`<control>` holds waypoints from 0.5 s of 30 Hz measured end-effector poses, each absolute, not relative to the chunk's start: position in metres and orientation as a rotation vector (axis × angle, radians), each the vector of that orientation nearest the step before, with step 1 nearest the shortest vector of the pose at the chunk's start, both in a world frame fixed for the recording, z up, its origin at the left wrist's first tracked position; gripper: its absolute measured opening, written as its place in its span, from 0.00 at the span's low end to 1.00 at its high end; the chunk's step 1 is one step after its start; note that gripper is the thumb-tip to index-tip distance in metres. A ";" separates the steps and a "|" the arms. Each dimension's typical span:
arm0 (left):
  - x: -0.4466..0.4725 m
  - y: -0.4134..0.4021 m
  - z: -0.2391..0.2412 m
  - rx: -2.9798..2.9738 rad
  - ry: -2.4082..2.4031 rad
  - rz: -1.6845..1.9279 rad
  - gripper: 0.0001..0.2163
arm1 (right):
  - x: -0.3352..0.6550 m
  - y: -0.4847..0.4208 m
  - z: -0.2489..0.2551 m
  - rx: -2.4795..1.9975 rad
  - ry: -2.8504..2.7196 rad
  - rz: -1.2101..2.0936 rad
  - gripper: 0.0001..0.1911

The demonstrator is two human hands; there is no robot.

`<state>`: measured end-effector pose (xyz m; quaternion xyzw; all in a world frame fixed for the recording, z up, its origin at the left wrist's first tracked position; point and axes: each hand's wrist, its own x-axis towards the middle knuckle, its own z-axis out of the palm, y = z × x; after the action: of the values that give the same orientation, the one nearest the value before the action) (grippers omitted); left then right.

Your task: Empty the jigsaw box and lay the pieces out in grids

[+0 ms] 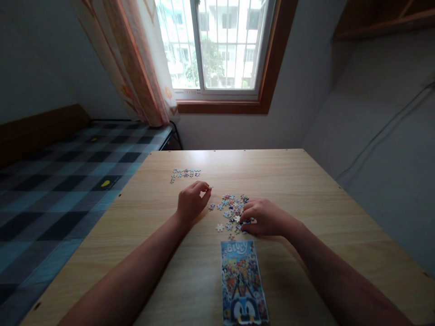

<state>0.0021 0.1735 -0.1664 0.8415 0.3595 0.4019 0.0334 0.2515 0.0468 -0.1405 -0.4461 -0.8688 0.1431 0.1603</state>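
Note:
My left hand (193,200) is closed in a pinch on a small puzzle piece (210,187), held just above the table left of the loose pile. Over the right side of that pile of puzzle pieces (231,206), my right hand (263,217) has its fingers curled down. A pale puzzle piece (237,218) shows at its fingertips, between thumb and forefinger. Some of the pile is hidden under this hand. Farther back on the left, several puzzle pieces (185,173) are laid out in short rows, with a few running down the left end.
A blue puzzle box (243,280) with cartoon figures and the word "BLUEY" lies in front of the pile. The wooden table (272,167) reaches toward a window (227,50). On the left is a bed with a checked cover (84,181), beside a curtain (136,68).

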 end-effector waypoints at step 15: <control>0.003 0.178 -0.166 2.692 1.546 0.735 0.03 | 0.258 0.045 -0.136 -1.389 -2.490 0.360 0.07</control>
<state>0.0026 0.1779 -0.1664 0.8436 0.4844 0.2303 -0.0243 0.2578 0.0455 -0.1355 -0.4791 -0.8586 0.1242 0.1335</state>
